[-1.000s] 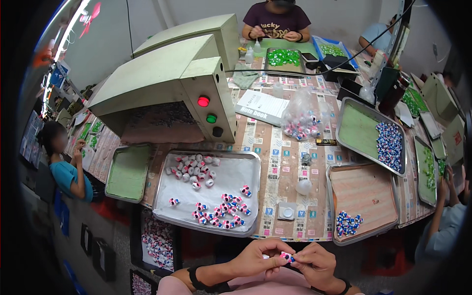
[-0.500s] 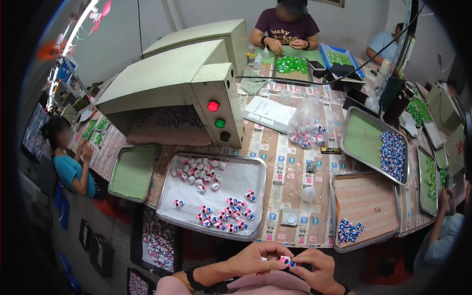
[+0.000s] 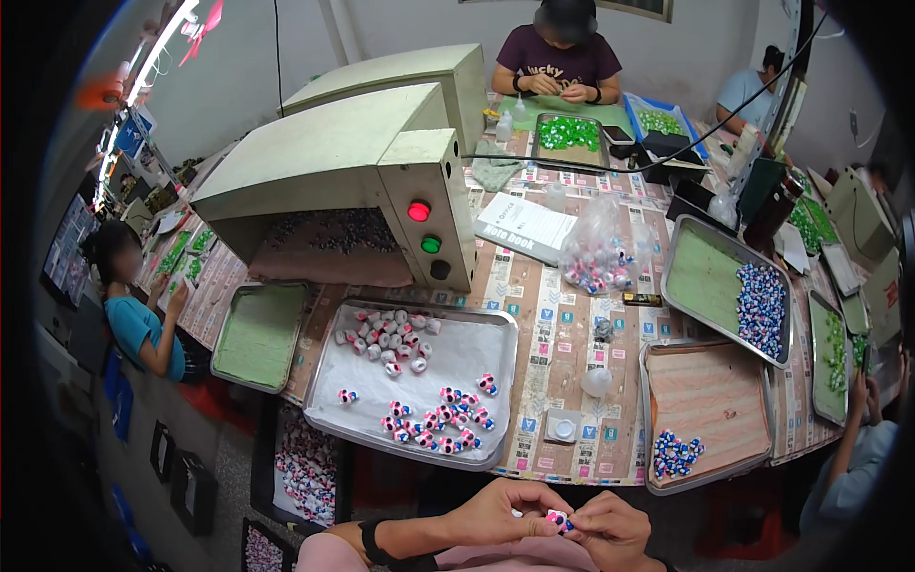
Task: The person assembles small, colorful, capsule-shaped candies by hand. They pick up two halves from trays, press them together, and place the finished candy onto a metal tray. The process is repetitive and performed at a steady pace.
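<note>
Low in the view, just off the table's near edge, a small pink, white and blue toy figure (image 3: 559, 520) is pinched between my two hands. The thumb and bent fingers of my left hand (image 3: 503, 512) grip its left side. On its other side, the closed fingertips of my right hand (image 3: 613, 530) press against it and hide part of it. A bit of something white shows inside my left hand's curl, too small to name. Ahead of my hands, a metal tray (image 3: 329, 431) lined with white sheet carries loose white-and-pink pieces (image 3: 393, 336) and several similar figures (image 3: 443, 417).
A beige box-shaped machine (image 3: 315, 153) with lit buttons stands behind the tray. To the right are a pink-lined tray (image 3: 715, 400), a green-lined tray (image 3: 701, 272), a small white bottle (image 3: 597, 382) and a bag of figures (image 3: 599, 257). Co-workers sit across and at both sides.
The figure and my hands have dropped slightly in the view, with the fingers still around it. The person across has brought both hands together. The view has shifted a little.
</note>
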Demonstrator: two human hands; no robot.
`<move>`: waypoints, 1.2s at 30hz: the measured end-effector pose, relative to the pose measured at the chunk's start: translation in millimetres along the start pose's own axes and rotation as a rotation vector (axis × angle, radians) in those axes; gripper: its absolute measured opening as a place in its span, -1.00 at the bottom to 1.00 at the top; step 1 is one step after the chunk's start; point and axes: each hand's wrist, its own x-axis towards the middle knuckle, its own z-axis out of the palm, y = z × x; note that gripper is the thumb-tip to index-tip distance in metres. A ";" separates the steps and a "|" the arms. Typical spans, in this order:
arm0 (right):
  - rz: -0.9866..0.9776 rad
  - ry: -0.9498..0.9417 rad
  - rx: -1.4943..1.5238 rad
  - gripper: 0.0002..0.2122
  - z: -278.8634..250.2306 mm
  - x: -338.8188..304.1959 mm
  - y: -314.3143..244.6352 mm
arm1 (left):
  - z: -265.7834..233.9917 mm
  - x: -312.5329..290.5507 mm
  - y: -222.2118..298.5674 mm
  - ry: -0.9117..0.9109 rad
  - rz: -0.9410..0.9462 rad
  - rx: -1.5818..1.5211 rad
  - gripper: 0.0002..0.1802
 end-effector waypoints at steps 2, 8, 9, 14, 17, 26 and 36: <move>0.009 0.002 0.001 -0.82 0.3 -0.7 4.0 | 0.6 0.3 1.5 0.021 -0.003 0.026 -0.72; 0.087 -0.019 0.003 -0.83 1.0 -3.3 8.1 | -2.7 1.4 -8.1 0.003 -0.003 -0.061 -0.69; 0.095 -0.020 -0.003 -0.83 1.6 -2.6 8.1 | -3.5 1.4 -9.1 0.007 -0.009 -0.072 -0.68; 0.172 -0.031 -0.025 -0.83 3.6 1.7 4.3 | -7.6 -0.9 5.9 -0.023 -0.171 -0.139 -0.66; 0.152 -0.048 -0.040 -0.82 2.3 3.4 2.6 | -4.3 1.6 1.6 -0.011 -0.054 -0.116 -0.64; 0.174 -0.031 -0.035 -0.80 4.3 0.7 10.2 | -6.8 2.3 3.2 0.006 -0.039 -0.025 -0.68; 0.209 0.031 -0.205 -0.79 -2.0 12.6 10.6 | -84.7 9.0 7.9 0.620 0.060 0.356 -0.71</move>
